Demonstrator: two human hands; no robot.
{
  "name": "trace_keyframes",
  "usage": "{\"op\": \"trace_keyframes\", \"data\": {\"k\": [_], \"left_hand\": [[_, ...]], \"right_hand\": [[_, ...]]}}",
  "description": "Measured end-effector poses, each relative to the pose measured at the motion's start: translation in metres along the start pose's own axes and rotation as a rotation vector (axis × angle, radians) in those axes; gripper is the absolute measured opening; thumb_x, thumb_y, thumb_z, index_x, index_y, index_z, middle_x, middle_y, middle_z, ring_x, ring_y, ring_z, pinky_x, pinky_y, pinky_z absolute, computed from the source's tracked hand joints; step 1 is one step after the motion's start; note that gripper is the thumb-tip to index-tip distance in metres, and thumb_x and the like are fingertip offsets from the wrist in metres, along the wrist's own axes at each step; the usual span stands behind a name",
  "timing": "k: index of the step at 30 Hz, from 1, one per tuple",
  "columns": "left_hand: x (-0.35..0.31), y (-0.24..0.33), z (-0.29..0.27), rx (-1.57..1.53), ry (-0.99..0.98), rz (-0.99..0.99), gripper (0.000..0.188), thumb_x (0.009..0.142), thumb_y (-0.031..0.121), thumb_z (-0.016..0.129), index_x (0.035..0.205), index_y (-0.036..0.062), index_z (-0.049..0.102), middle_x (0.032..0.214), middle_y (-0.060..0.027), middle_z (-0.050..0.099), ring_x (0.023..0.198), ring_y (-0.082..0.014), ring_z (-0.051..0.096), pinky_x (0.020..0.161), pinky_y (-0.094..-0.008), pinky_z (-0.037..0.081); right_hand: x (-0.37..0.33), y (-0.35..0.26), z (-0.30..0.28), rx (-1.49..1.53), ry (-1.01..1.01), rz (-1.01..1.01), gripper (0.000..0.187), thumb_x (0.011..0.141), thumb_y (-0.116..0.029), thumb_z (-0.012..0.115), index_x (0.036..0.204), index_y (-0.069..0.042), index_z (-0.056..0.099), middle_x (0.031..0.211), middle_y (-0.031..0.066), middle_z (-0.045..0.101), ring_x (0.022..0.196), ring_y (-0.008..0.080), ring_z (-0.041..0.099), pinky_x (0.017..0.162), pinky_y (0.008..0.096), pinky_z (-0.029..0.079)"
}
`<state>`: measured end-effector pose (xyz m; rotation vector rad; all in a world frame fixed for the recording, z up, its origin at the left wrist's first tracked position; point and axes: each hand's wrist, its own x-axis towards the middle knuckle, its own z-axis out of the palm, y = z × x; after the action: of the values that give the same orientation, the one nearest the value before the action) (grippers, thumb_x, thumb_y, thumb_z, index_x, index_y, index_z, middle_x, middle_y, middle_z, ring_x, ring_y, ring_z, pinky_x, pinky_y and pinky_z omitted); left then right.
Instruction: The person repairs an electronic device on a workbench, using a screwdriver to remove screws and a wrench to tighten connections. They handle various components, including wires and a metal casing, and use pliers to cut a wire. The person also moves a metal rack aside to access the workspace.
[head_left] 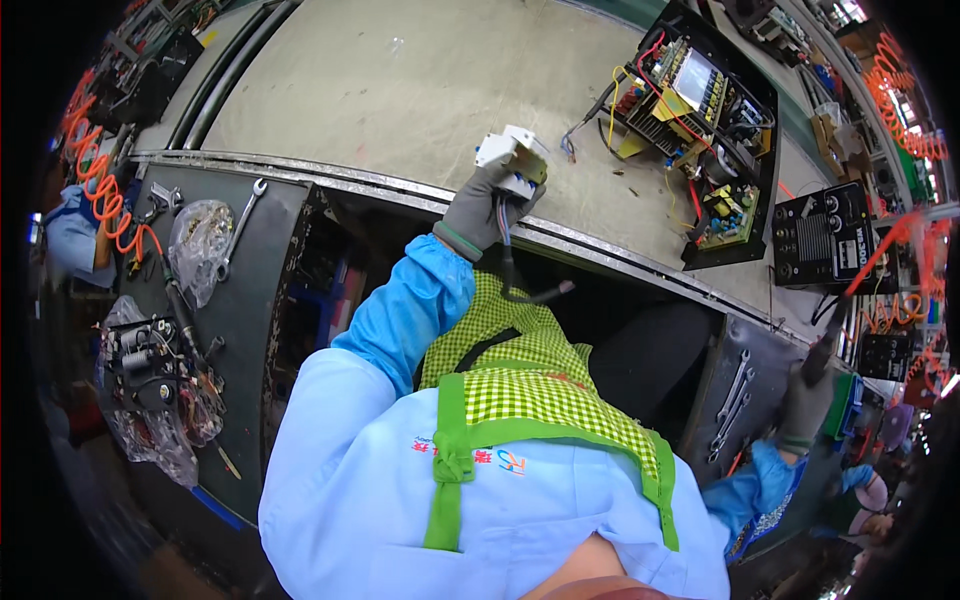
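In a grey glove, my left hand (478, 212) is closed round a white plastic electrical block (512, 155) above the near edge of the bench. Dark wires (507, 255) hang from the block past the hand, in front of my green checked apron. Far to the right, my right hand (805, 408), also gloved, is smeared by motion. It is closed round the lower part of a dark air screwdriver (822, 352), whose red hose leads up to the right. An opened black device chassis (766, 190) with circuit boards and loose wires lies on the bench.
A metal-edged bench (330, 90) spans the front. On the left side table are a wrench (243, 225), bagged parts (200, 245) and another driver (180, 310). Several wrenches (735, 400) lie at right, near a black panel (825, 235). Other people work at both sides.
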<state>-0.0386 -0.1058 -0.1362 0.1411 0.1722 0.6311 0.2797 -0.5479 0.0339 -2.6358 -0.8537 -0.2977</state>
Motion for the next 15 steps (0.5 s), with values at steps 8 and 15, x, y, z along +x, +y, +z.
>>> {"op": "trace_keyframes", "data": {"k": [8, 15], "left_hand": [[-0.017, 0.003, 0.052, -0.259, -0.232, -0.079, 0.060, 0.085, 0.037, 0.065, 0.130, 0.0022, 0.047, 0.123, -0.0210, 0.054, 0.111, -0.0356, 0.056, 0.094, -0.0491, 0.051], [-0.027, -0.020, 0.084, -0.271, -0.240, -0.085, 0.065, 0.082, 0.044, 0.067, 0.128, 0.0024, 0.048, 0.122, -0.0204, 0.056, 0.113, -0.0354, 0.055, 0.098, -0.0515, 0.047]], "right_hand": [[-0.112, 0.154, 0.051, -0.175, -0.309, 0.560, 0.061, 0.073, -0.023, 0.071, 0.127, -0.003, 0.052, 0.114, 0.0217, 0.064, 0.107, 0.0373, 0.060, 0.091, 0.0428, 0.046], [-0.116, 0.171, 0.068, -0.305, -0.376, 0.428, 0.074, 0.071, -0.030, 0.072, 0.134, -0.001, 0.045, 0.127, 0.0256, 0.055, 0.115, 0.0423, 0.053, 0.098, 0.0439, 0.042]]}}
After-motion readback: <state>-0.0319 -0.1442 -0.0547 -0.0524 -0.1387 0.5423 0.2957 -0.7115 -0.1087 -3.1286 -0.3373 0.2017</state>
